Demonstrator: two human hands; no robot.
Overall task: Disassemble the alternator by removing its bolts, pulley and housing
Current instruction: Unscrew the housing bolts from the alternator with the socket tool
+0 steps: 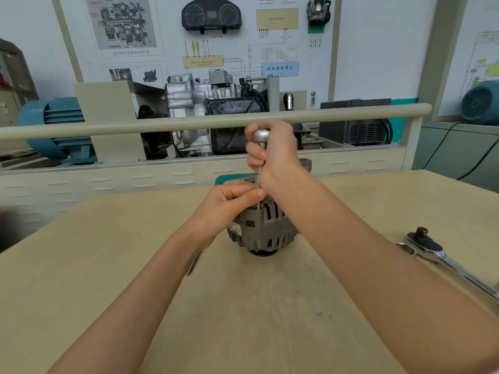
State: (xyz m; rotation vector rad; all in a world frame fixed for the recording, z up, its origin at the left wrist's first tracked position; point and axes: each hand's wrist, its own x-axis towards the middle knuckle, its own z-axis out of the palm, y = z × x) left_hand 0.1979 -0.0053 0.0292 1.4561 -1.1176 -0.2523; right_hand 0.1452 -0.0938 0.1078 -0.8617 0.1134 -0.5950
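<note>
- Wooden table [135, 265] under both forearms, fills the near view.
- Alternator [266, 230] stands on end on the table, directly below both hands, dark round part at the bottom touching the table; slotted grey housing faces the camera.
- Ratchet wrench [442, 256] lies on the table well to the right of the right forearm, not touched.
- Right hand [272, 155] above the alternator, fingers wrapped round a screwdriver-like tool [261, 136] with a silver cap on top; thin shaft runs straight down to the housing's top edge.
- Left hand [232, 198] just below and left of the right hand, on top of the alternator, fingertips pinching or steadying the shaft near its tip; exact contact is blurred.
- Small thin metal piece [193, 263] on the table beside the left wrist; too small to identify.
- Step, judged: loosening a housing bolt. Bolt head hidden by fingers.
- Next likely needs: shaft kept upright, downward pressure while turning, left hand bracing the alternator so it doesn't tip.
</note>
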